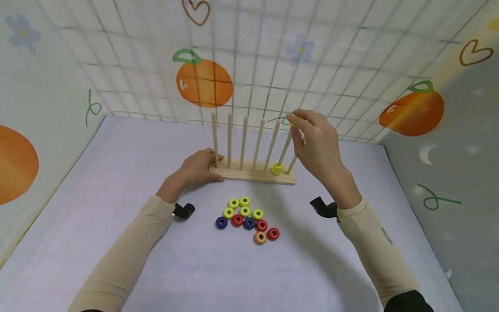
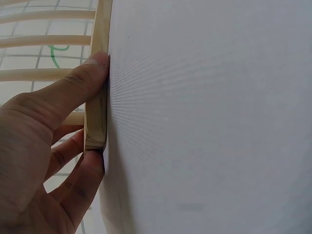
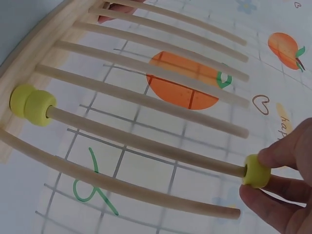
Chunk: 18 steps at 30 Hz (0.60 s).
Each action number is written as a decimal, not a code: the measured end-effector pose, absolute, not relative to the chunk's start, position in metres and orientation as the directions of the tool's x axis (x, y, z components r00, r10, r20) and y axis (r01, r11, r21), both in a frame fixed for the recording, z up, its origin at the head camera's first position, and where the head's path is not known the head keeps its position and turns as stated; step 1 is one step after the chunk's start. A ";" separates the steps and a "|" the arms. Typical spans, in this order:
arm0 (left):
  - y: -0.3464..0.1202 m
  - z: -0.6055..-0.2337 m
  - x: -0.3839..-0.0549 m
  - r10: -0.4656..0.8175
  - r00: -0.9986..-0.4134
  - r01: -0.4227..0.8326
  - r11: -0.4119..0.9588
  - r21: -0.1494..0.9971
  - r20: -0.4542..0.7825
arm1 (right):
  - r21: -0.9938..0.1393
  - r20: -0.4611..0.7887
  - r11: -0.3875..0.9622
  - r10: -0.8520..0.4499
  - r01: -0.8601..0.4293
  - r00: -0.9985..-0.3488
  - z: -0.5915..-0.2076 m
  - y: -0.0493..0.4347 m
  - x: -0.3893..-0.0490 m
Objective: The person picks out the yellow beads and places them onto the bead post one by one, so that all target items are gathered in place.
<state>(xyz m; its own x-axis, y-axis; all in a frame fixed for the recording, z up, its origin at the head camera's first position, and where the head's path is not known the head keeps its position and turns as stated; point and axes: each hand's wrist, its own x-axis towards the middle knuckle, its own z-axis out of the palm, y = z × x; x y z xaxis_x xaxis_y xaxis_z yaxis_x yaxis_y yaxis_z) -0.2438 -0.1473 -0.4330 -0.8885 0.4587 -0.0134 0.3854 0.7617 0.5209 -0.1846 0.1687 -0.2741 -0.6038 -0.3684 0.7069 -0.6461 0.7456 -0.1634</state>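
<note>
A wooden rack with a flat base and several upright pegs stands toward the back of the table. My left hand grips the left end of the base, its thumb along the front edge in the left wrist view. High on the right, my right hand pinches a yellow bead at the top of the second peg from the right. The peg's tip reaches the bead's hole. Two yellow beads sit at the foot of that same peg. The other pegs carry no beads.
Loose beads lie in front of the rack: several yellow ones, two dark blue ones, red ones and an orange one. Behind the rack rises a grid wall under a printed sheet.
</note>
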 end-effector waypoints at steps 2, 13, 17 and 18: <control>-0.147 -0.434 -0.244 0.459 -0.888 0.386 0.762 0.520 -0.014 | -0.164 0.702 0.749 -0.369 -0.642 -0.609 -0.275 0.169 -0.187; -0.148 -0.434 -0.244 0.453 -0.892 0.382 0.761 0.524 -0.007 | -0.185 0.644 0.781 -0.362 -0.596 -0.674 -0.277 0.168 -0.186; -0.149 -0.434 -0.244 0.456 -0.890 0.388 0.762 0.518 -0.005 | -0.182 0.656 0.771 -0.367 -0.611 -0.659 -0.276 0.168 -0.180; -0.148 -0.434 -0.244 0.456 -0.890 0.387 0.762 0.519 -0.008 | -0.179 0.661 0.767 -0.370 -0.616 -0.653 -0.276 0.168 -0.179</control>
